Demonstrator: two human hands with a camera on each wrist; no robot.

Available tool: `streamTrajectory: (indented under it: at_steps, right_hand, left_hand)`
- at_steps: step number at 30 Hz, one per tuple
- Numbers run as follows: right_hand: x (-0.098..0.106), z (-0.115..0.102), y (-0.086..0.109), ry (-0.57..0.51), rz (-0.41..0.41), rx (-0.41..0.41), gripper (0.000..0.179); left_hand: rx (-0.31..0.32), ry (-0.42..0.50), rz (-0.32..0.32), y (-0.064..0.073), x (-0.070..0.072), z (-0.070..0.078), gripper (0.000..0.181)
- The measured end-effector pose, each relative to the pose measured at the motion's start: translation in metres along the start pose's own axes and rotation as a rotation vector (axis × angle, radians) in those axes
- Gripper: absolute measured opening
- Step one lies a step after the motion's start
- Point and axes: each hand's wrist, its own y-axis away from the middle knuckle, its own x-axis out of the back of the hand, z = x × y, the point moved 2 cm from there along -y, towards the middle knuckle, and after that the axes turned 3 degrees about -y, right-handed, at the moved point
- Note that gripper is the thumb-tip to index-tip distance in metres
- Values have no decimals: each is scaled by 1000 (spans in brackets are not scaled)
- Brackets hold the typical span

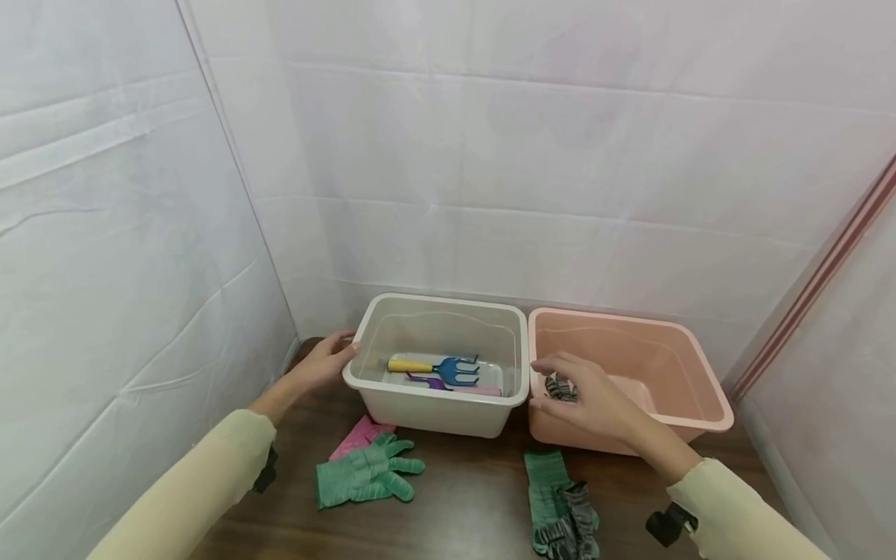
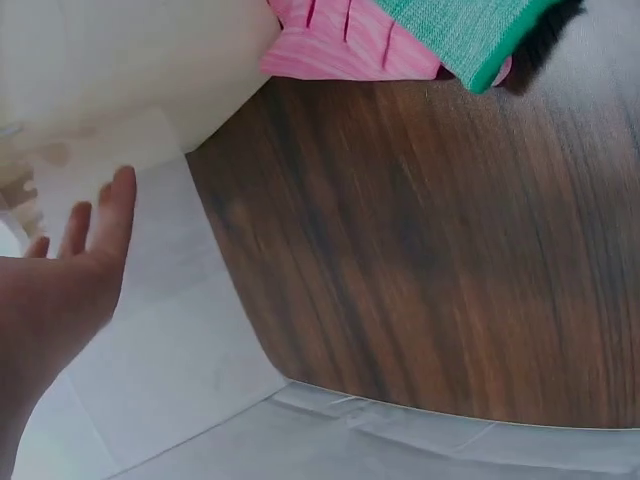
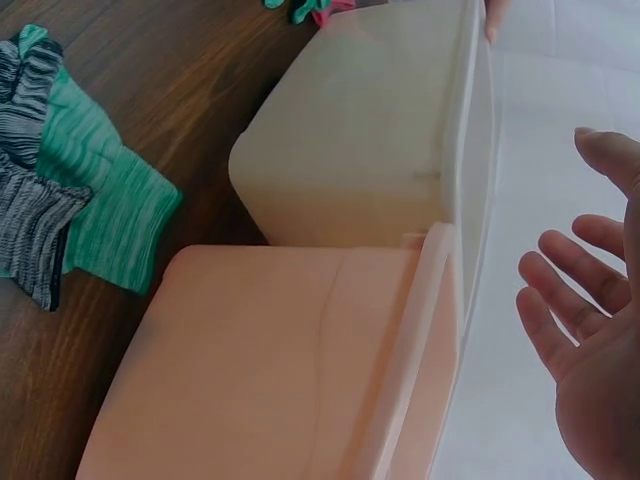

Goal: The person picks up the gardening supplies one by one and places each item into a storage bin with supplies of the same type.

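Head view: we list one left hand (image 1: 325, 365), fingers extended, at the left rim of the white tub (image 1: 434, 412); one right hand (image 1: 588, 395), gripping nothing, over the peach tub (image 1: 630, 350), striped glove (image 1: 560, 387) inside.

Left wrist: green glove (image 2: 468, 42) overlapping pink glove (image 2: 345, 52).

Right wrist: tubs side by side.

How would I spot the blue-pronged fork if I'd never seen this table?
On the dark table, find the off-white bin, just left of the pink bin in the head view. Inside it lies the fork, its prongs pointing towards the pink bin. Its yellow handle and blue prongs set it apart from the purple tool beside it.
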Motion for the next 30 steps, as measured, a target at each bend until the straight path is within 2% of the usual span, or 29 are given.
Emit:
streamTrajectory:
  at_steps: [3,6,8,11,14,16,20,25,30]
  right_hand:
    - [5,2,7,6,20,-13,48]
    - [14,3,15,34,40,-32,49]
    - [22,4,21,53,51,-44,50]
    - [33,6,30,59,69,-48,51]
    - [42,8,40,51,97,-60,54]
    - [46,10,46,47,118,-66,56]
    - [53,16,57,39,167,-74,60]
    - [60,24,69,36,218,-118,63]
    - [69,32,80,-1,262,-143,64]
  left_hand:
    - [-41,-159,97,1,1,9,63]
    - [-126,-296,212,3,-1,23,62]
    - [-199,-330,262,4,-5,34,60]
    - [-313,-340,279,9,-14,56,58]
    - [-399,-331,241,16,-25,80,58]
    - [-433,-335,203,21,-33,94,60]
    - [-486,-332,132,34,-49,112,63]
    - [-558,-286,51,52,-63,124,62]
    - [-554,-242,-79,67,-72,129,60]
